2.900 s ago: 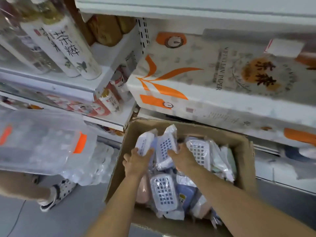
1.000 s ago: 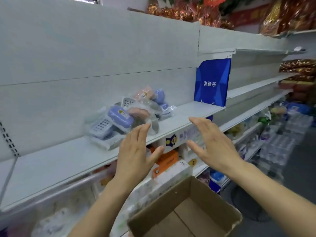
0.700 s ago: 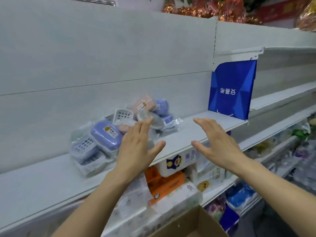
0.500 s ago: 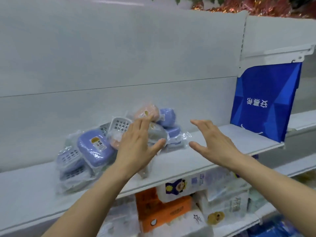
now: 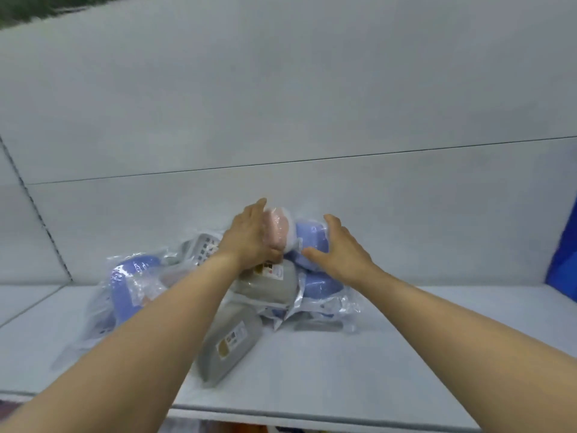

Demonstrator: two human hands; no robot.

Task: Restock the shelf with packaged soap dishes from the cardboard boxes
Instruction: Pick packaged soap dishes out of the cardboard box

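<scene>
Step in hand, by the look of it: tidying the heap of dishes (image 5: 218, 295) already on the shelf (image 5: 406, 354), not fetching more. Left of the pink dish (image 5: 278, 231), left hand (image 5: 249, 239) laid flat against it, fingers straight, gripping nothing. Right of it, right hand (image 5: 340, 248) spread wide at a blue dish (image 5: 309, 235), contact uncertain. Next move probably calls for pressing both in and squaring the heap. Stickers on the grey dishes (image 5: 231, 339) too blurred to read
</scene>
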